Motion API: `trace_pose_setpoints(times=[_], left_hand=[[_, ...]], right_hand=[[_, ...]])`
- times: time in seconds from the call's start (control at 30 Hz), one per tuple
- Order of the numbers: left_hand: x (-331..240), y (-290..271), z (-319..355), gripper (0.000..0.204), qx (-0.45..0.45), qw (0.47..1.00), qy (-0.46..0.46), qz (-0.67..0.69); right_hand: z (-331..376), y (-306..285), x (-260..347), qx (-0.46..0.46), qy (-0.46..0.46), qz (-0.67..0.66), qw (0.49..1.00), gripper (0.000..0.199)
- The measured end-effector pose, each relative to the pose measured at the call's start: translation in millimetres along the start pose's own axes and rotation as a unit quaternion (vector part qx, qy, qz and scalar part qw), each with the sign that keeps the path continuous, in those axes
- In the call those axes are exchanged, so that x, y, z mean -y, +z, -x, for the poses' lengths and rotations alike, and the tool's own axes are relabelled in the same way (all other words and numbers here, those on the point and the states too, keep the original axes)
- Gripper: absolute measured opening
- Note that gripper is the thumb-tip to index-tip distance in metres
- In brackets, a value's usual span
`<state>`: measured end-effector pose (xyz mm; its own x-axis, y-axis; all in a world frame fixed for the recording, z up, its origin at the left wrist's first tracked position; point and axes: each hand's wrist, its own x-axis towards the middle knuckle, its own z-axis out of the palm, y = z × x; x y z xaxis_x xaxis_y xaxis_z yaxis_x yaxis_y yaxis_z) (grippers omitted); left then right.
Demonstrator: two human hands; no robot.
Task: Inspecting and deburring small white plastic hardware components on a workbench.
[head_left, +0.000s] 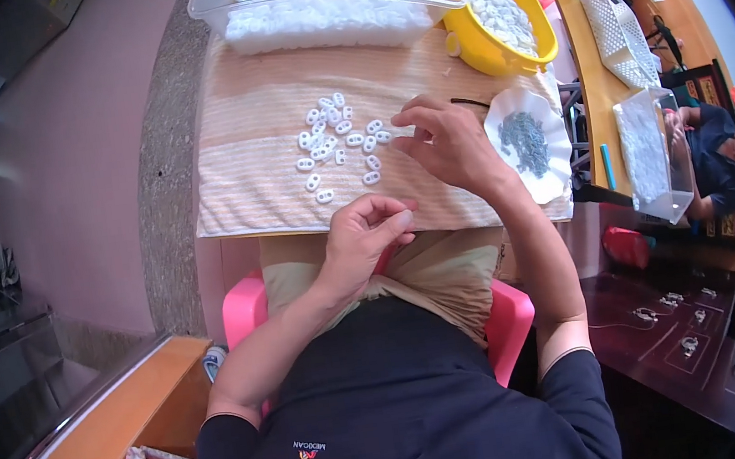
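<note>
Small white oval plastic pieces with two dark holes each (343, 128) lie loosely scattered on the striped towel covering the table. My left hand (369, 240) is over the towel's near edge, thumb and fingers pinched together; whatever they hold, if anything, is too small to make out. To the right of the scattered pieces, my right hand (453, 144) hovers with its fingers bent and thumb and index apart. Its fingertips are close to the rightmost pieces, and no object shows between them. Beside that hand, a white fluted dish (548, 184) holds a heap of thin dark grey metal pins (523, 144).
A clear bin (329, 25) full of white pieces stands at the far edge, with a yellow basket (478, 46) of pieces at its right. A thin black strip (469, 102) lies near the dish. Another person (720, 149) sits at the right behind a clear box (673, 164).
</note>
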<state>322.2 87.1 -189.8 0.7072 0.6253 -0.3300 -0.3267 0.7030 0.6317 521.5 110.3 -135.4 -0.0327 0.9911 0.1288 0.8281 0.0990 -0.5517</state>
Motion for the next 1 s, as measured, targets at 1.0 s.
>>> trace_pose_setpoints(times=[1.0], left_hand=[[-7.1, 5.3, 0.3, 0.026, -0.055, 0.988, -0.011, 0.142]], right_hand=[[38.8, 16.8, 41.5, -0.102, -0.102, 0.005, 0.990, 0.012]])
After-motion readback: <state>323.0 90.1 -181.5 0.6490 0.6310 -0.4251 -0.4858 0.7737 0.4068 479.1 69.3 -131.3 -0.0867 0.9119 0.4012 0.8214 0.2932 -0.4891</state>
